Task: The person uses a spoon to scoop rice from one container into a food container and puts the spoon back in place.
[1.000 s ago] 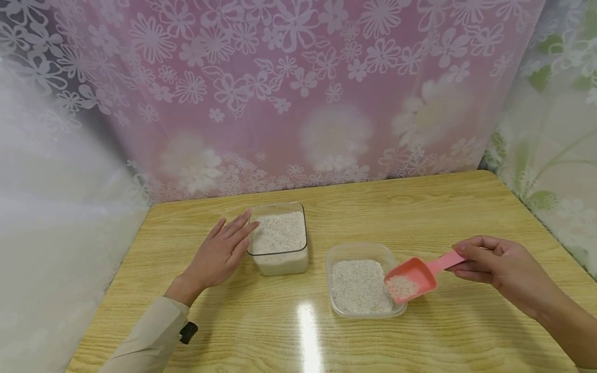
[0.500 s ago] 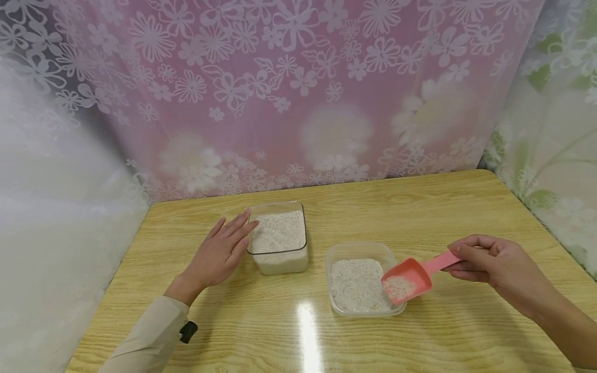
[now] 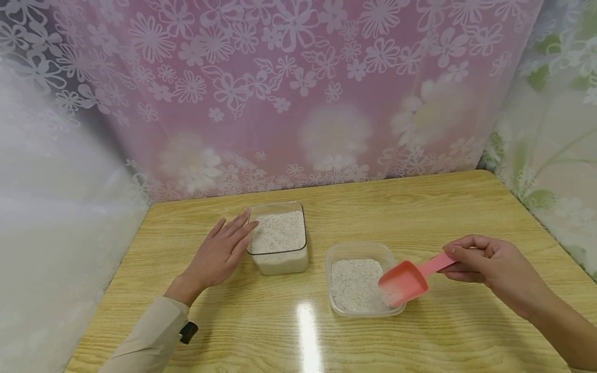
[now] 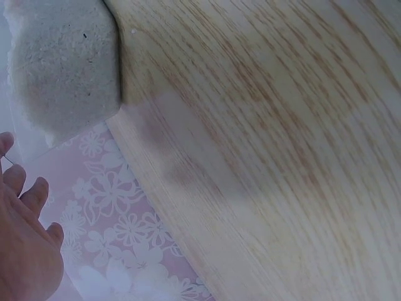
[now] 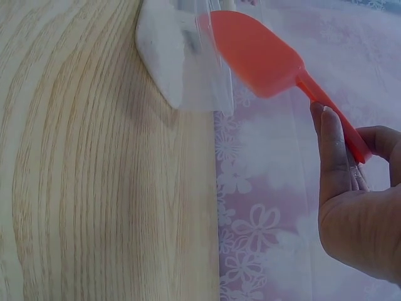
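My right hand (image 3: 489, 269) pinches the handle of a pink scoop (image 3: 408, 280). The scoop's lip tips down over the right side of a low clear plastic container (image 3: 340, 305), and pale grains slide off it. White rice-like grains (image 3: 356, 285) fill much of that container. In the right wrist view the scoop's underside (image 5: 257, 56) overlaps the container wall. My left hand (image 3: 216, 256), fingers straight, rests against the left rim of a taller clear square container (image 3: 282, 262), which holds similar grains (image 4: 66, 63).
Both containers stand on a wood-grain table (image 3: 224, 331). A pink floral curtain (image 3: 280, 103) hangs along its back edge, with pale curtains at both sides. A dark band (image 3: 188, 332) shows under the left sleeve (image 3: 154, 331).
My right hand and the scoop have shifted slightly left over the low container. The scoop has tilted further, and most of its grains have slid out. My left hand has stayed put.
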`<state>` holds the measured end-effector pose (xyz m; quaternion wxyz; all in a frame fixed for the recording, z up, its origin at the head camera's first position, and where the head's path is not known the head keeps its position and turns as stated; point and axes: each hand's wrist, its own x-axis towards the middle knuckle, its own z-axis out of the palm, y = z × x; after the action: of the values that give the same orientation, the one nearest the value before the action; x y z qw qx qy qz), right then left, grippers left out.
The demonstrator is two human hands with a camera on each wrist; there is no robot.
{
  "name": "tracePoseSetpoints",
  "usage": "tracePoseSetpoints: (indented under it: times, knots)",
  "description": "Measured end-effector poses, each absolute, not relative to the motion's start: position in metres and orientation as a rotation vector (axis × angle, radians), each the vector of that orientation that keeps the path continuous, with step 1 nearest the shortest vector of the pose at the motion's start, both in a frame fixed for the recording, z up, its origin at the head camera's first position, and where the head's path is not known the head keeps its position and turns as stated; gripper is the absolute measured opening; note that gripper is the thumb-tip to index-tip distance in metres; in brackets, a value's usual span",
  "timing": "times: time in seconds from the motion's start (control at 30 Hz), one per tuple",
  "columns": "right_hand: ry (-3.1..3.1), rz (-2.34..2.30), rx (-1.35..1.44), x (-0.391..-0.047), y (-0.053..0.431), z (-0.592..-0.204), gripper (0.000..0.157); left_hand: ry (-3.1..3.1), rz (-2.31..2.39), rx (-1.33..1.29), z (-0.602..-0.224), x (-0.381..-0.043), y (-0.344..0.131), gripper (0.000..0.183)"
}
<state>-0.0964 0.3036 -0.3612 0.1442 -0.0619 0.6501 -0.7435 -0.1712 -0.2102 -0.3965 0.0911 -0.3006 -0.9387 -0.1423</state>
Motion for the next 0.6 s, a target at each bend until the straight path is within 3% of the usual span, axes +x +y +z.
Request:
tracePoseSetpoints:
  times: [0.6]
  knots:
    - [2.189,-1.972,-0.178,-0.0969,0.3006,-0.3511,0.018,-2.783,-0.431,-0.894,-0.3969,-0.1713,-0.2101,0.044]
